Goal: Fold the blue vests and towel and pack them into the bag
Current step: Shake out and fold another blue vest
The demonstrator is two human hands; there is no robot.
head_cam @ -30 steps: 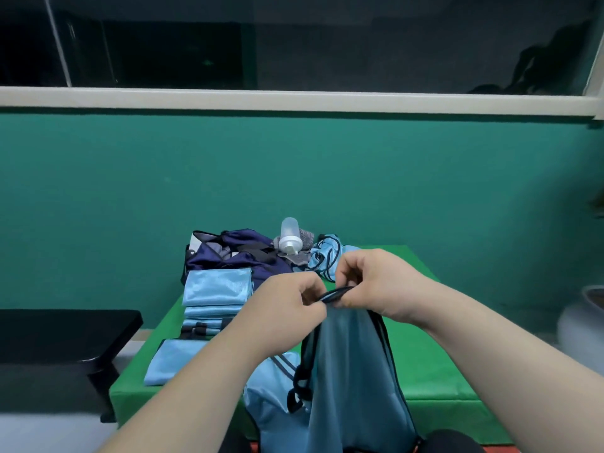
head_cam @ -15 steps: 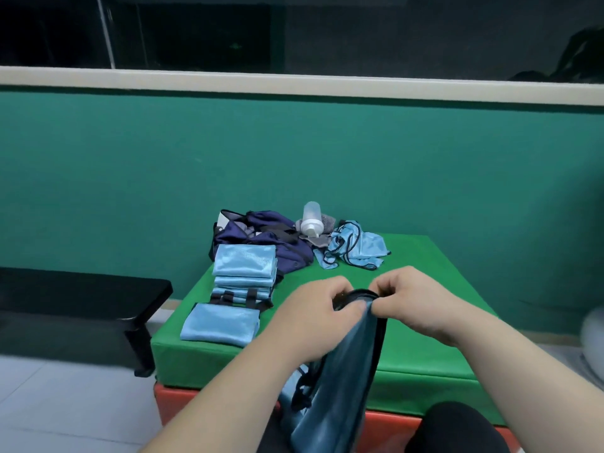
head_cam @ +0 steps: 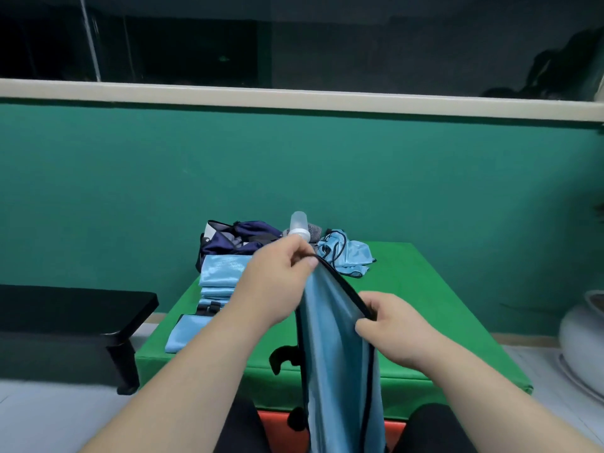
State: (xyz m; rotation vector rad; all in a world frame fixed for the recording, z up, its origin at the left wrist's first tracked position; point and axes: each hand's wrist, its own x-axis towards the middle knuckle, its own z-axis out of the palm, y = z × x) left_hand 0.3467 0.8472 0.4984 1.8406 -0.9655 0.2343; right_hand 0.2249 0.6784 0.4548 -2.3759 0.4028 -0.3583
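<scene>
Fingers [head_cam: 305,262] of your left hand [head_cam: 277,282] and right hand [head_cam: 389,325] pinch the bag [head_cam: 336,354] by its rim. Folded vests [head_cam: 219,273] lie on the counter [head_cam: 425,305].

I get one wide head-worn view, facing forward and down. It sits close over the left hand [head_cam: 277,286] and right hand [head_cam: 395,328], green mat [head_cam: 425,289] ahead

Text: you are seeing none that can be read.
Vest [head_cam: 336,348]: it is showing you plain blue cloth with no print.
Bottle [head_cam: 299,223]: it is showing you no legible label.
Bag [head_cam: 238,238]: any mark is appearing too small to read.
</scene>
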